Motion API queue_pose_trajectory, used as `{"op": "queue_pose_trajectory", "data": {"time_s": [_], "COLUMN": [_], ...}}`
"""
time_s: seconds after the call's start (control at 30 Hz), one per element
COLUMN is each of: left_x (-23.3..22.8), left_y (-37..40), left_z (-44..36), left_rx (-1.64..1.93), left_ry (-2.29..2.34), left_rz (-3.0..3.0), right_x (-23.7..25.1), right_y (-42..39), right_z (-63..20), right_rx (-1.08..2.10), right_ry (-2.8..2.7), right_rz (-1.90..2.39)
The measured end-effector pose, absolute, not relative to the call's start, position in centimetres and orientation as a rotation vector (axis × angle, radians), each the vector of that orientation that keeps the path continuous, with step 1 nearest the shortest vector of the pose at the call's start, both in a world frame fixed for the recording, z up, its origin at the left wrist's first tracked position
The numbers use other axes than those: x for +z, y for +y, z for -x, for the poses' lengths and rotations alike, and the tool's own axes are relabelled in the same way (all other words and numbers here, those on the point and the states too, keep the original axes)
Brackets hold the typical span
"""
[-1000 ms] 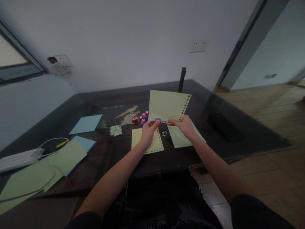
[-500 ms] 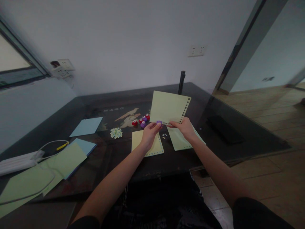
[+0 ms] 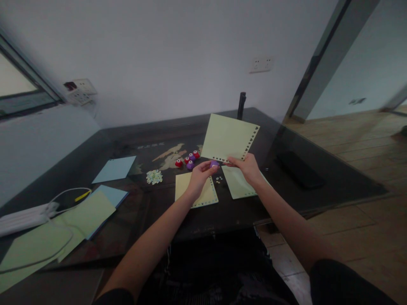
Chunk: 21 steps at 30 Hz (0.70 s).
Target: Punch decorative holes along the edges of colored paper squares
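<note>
My left hand [image 3: 200, 174] is closed around a small purple craft punch [image 3: 214, 164]. My right hand [image 3: 245, 167] pinches the lower edge of a pale yellow-green paper sheet [image 3: 229, 136], raised above the table. Small dark punched shapes run along the sheet's bottom and right edges. The punch sits just below that bottom edge; whether they touch I cannot tell. Under my left hand lies a yellow sheet [image 3: 184, 188] with punched edges. Partly covered by my right hand and forearm is a pale green punched sheet [image 3: 237, 184]. Several red and purple punches [image 3: 190, 165] stand beyond my left hand.
A pile of tiny paper cut-outs [image 3: 154, 177] lies on the dark table [image 3: 152, 220], with a few cut-outs [image 3: 218, 180] between the sheets. Blue paper [image 3: 116, 168], a white power strip [image 3: 27, 219] and cables are left. A black flat object [image 3: 299, 169] lies right.
The punch in my left hand has come off the sheet's bottom edge, where it was clamped. My right hand has shifted the sheet slightly up and to the right.
</note>
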State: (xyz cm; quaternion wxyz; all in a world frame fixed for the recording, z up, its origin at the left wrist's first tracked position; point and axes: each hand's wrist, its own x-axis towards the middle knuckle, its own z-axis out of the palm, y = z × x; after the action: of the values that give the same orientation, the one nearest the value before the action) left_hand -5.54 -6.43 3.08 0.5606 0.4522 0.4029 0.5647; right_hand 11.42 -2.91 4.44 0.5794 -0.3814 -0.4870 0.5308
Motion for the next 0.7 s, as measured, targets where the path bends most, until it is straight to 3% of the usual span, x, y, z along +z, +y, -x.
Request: {"op": "queue_pose_trajectory", "data": {"time_s": [0.47,0.7], "left_x": [2.77,3.08], "left_y": [-7.04,-7.43], "left_z": [5.90,5.83], "left_rx": [0.895,0.836], "left_ry": [1.342,1.267], "left_rz": [-2.062,-2.329], "right_x": [4.87,4.65], "right_y": [-2.98,-2.86], "right_z": [-11.51,-11.57], "right_rx": [1.246,1.247], "right_ry": [-1.129,-1.140], "right_rz": [0.890,0.918]}}
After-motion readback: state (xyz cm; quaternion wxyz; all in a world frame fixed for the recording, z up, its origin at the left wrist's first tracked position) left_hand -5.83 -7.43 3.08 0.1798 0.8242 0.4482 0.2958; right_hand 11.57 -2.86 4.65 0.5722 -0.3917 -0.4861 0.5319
